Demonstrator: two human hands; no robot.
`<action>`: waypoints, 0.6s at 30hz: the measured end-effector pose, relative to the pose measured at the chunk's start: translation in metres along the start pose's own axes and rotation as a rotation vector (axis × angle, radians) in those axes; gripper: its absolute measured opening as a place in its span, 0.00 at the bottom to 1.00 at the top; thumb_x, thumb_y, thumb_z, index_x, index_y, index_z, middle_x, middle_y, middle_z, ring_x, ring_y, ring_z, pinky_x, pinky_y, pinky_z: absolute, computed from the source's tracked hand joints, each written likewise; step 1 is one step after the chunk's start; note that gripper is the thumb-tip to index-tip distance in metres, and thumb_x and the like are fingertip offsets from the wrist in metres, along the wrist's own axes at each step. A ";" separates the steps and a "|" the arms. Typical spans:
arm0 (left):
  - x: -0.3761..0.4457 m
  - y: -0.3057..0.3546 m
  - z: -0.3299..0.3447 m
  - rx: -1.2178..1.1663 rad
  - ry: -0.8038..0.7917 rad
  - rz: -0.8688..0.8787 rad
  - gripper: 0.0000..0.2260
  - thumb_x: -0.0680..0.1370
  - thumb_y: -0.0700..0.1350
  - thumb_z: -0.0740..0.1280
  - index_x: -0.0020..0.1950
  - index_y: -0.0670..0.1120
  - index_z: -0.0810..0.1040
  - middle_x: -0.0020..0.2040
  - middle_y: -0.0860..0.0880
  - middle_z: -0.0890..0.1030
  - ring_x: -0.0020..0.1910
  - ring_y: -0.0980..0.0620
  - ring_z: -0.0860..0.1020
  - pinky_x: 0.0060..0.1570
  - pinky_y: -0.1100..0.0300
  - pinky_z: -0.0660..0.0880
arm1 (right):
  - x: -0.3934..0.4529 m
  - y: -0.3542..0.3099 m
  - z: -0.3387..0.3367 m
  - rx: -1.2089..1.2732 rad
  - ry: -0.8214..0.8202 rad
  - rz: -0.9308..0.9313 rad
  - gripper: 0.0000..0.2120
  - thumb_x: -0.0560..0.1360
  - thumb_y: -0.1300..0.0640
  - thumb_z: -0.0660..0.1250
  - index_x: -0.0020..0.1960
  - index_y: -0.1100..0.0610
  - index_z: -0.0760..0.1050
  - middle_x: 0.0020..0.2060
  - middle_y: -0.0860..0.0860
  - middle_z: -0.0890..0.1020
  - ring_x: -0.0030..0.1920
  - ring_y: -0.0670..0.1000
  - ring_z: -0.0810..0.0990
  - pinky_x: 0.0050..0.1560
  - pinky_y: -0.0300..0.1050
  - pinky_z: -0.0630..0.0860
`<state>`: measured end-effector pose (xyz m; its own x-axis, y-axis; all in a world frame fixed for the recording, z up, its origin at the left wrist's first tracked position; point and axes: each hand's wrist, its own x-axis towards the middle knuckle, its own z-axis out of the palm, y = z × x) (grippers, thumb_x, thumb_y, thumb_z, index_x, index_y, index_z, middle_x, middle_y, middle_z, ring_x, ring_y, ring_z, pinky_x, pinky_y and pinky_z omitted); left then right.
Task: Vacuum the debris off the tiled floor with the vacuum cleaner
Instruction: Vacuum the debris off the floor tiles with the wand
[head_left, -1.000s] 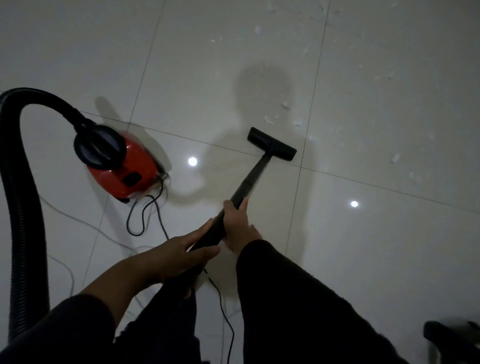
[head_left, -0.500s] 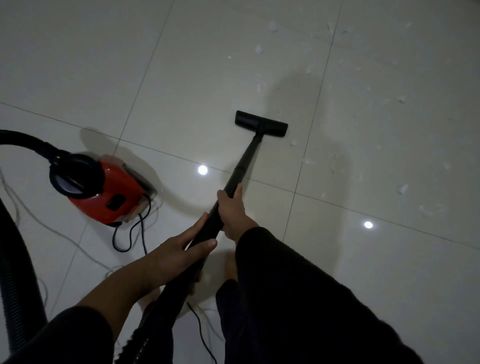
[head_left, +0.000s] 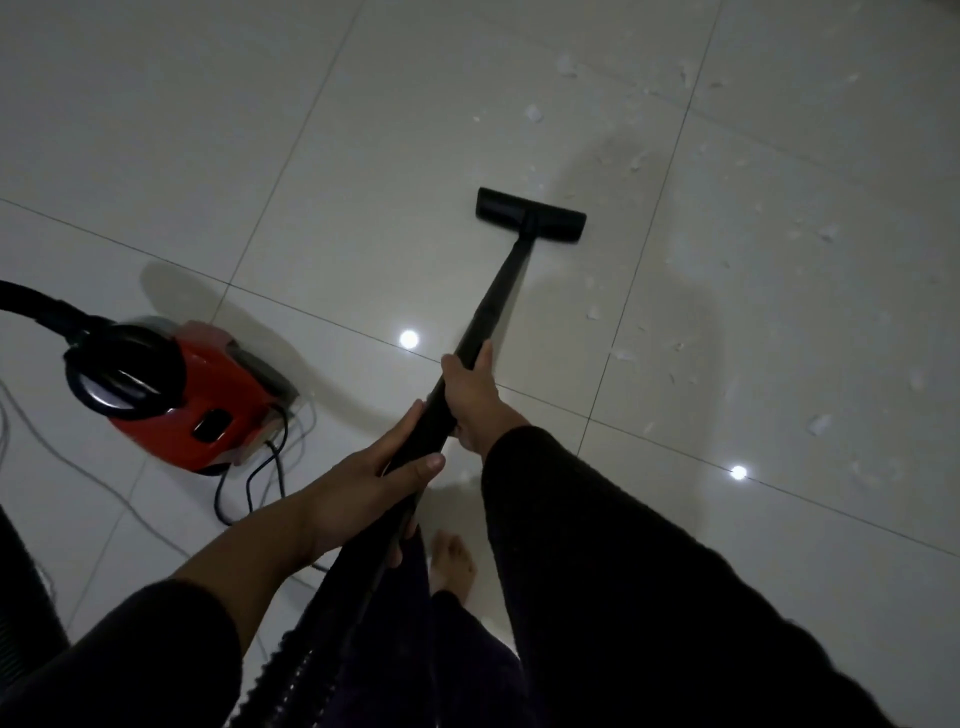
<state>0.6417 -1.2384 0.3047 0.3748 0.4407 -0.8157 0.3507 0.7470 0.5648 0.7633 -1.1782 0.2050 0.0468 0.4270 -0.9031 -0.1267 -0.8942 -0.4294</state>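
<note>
Both hands wrapped around the long black wand (head_left: 488, 312) of the vacuum cleaner. Right hand (head_left: 470, 395) higher up the wand, fingers curled tight around it, thumb lying along the top. Left hand (head_left: 363, 493) lower down and nearer, closed around the wand too, thumb on top, fingers tucked under. Dark sleeves on both arms, the left one pushed back past the wrist.

Wand slanting from the hands away to the far middle of the floor. Flat black floor head (head_left: 531, 215) at its far end, resting on the pale tiled floor (head_left: 208, 130). Small white bits of debris (head_left: 821, 423) scattered to the right and far right of the head, spread over several tiles. One bit (head_left: 533, 113) a little farther away than the head. No bits touching the head, as far as can be seen.

Red vacuum body (head_left: 192, 410) sitting on the floor to the left, with a round black top. Thick black hose (head_left: 36, 304) coming out of that top and going off the left edge. Ridged hose again low down, near the left hand and at the near left edge. Thin black cord (head_left: 249, 483) looping on the floor just beside the red body. Bare foot (head_left: 452, 564) on the tile, near, between the arms. Two bright light spots shining on the glossy tiles.
</note>
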 end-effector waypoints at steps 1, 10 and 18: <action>0.006 0.004 -0.002 -0.019 -0.010 0.007 0.31 0.78 0.51 0.62 0.75 0.65 0.47 0.38 0.43 0.78 0.29 0.53 0.78 0.30 0.60 0.76 | 0.005 -0.007 0.000 -0.006 -0.002 -0.001 0.34 0.81 0.53 0.56 0.77 0.38 0.39 0.61 0.53 0.71 0.46 0.51 0.75 0.51 0.53 0.75; 0.069 0.039 -0.026 0.021 -0.012 0.081 0.32 0.79 0.49 0.61 0.75 0.63 0.45 0.49 0.45 0.77 0.35 0.54 0.76 0.32 0.64 0.74 | 0.055 -0.068 -0.003 -0.080 0.000 -0.015 0.33 0.81 0.51 0.56 0.76 0.36 0.39 0.70 0.55 0.67 0.56 0.58 0.75 0.49 0.54 0.76; 0.105 0.099 -0.073 0.012 -0.050 0.116 0.31 0.80 0.47 0.60 0.75 0.61 0.44 0.42 0.55 0.71 0.31 0.55 0.75 0.27 0.68 0.74 | 0.093 -0.136 0.014 -0.036 0.064 -0.024 0.34 0.80 0.53 0.57 0.77 0.37 0.41 0.67 0.60 0.70 0.49 0.56 0.74 0.35 0.47 0.75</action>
<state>0.6528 -1.0815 0.2658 0.4555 0.4986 -0.7375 0.3123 0.6863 0.6568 0.7707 -1.0151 0.1794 0.1132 0.4402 -0.8907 -0.0896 -0.8883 -0.4504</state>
